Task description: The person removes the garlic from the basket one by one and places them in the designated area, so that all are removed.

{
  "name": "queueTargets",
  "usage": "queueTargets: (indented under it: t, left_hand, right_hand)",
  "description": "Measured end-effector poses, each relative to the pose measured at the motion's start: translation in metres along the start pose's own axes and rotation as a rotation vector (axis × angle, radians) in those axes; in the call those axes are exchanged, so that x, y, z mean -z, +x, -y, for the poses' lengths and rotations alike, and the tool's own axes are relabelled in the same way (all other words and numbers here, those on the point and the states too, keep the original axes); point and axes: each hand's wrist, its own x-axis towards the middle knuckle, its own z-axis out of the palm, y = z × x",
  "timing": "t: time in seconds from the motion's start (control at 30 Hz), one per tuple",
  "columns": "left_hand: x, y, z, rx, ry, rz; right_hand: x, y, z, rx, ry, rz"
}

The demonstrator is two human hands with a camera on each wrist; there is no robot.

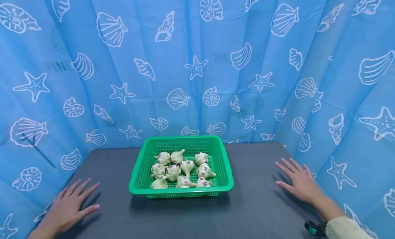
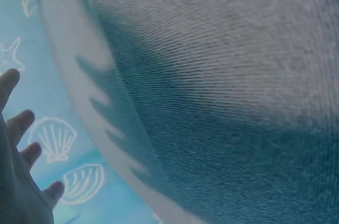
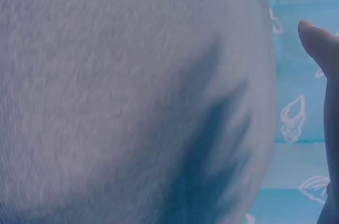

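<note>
A green plastic basket (image 1: 226, 170) sits at the middle of the grey table (image 1: 253, 211), holding several pale garlic bulbs (image 1: 187, 166) with purple marks. My left hand (image 1: 69, 206) lies flat on the table near its front left corner, fingers spread and holding nothing; its fingers (image 2: 21, 123) show at the left wrist view's edge. My right hand (image 1: 297, 180) rests flat on the table to the right of the basket, fingers straight and empty. One fingertip (image 3: 315, 36) shows in the right wrist view. Both hands are well apart from the basket.
A blue curtain (image 1: 197, 60) printed with white shells and starfish hangs close behind and on both sides of the table. A dark wrist strap (image 1: 314, 228) shows at my right sleeve (image 1: 345, 228). Grey tabletop lies bare in front of the basket.
</note>
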Motion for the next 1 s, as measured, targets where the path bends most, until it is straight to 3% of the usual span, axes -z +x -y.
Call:
queueTargets:
  t: [0.27,0.67,0.87,1.0]
  left_hand:
    - [0.017,0.001,-0.014,-0.034,-0.042,-0.069]
    - [0.041,0.007,-0.042,0.004,-0.13,-0.055]
    - [0.047,0.008,-0.056,-0.031,-0.175,-0.111]
    - [0.051,0.009,-0.066,-0.051,-0.203,-0.184]
  right_hand:
    - [0.009,0.006,0.018,0.072,0.059,-0.109]
    - [0.02,0.024,0.053,0.124,0.138,-0.241]
    - [0.024,0.033,0.065,0.178,0.193,-0.312]
    - [0.028,0.04,0.075,0.214,0.229,-0.345]
